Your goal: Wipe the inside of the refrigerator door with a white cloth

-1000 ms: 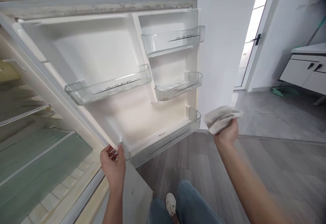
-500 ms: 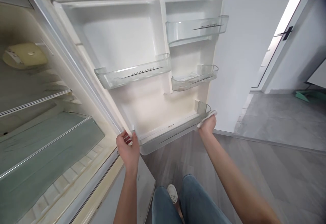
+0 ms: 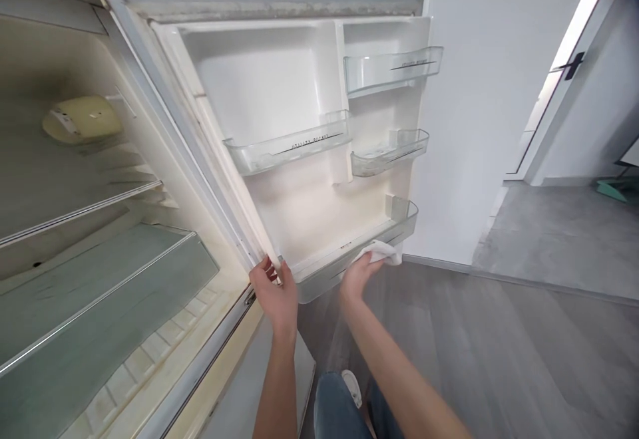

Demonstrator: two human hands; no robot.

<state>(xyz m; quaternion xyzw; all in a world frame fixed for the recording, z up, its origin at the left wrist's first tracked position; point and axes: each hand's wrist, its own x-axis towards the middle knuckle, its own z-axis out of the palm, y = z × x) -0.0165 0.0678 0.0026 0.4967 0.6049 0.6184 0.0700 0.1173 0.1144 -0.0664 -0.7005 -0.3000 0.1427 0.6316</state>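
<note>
The open refrigerator door (image 3: 279,66) stands in front of me, its inner side facing me. My left hand (image 3: 274,289) is closed on the door's lower corner at the hinge side, thumb by the end of the bottom bin. My right hand (image 3: 358,276) holds a white cloth (image 3: 382,253) against the front of the clear bottom door bin (image 3: 324,284), near its middle. Its fingers are partly hidden by the cloth. Above are more clear bins: a wide one (image 3: 294,147) on the left and two smaller ones (image 3: 389,153) on the right.
To the left is the refrigerator's inside, with a glass shelf (image 3: 80,213), a greenish drawer cover (image 3: 110,306) and a yellowish lamp housing (image 3: 84,120). A lower door (image 3: 239,379) is below. White wall (image 3: 464,106), a doorway and a green dustpan (image 3: 612,189) are on the right.
My right hand has slid the cloth leftward along the bottom bin from its right end toward the middle. My left hand stays at the door's corner. The view has shifted slightly.
</note>
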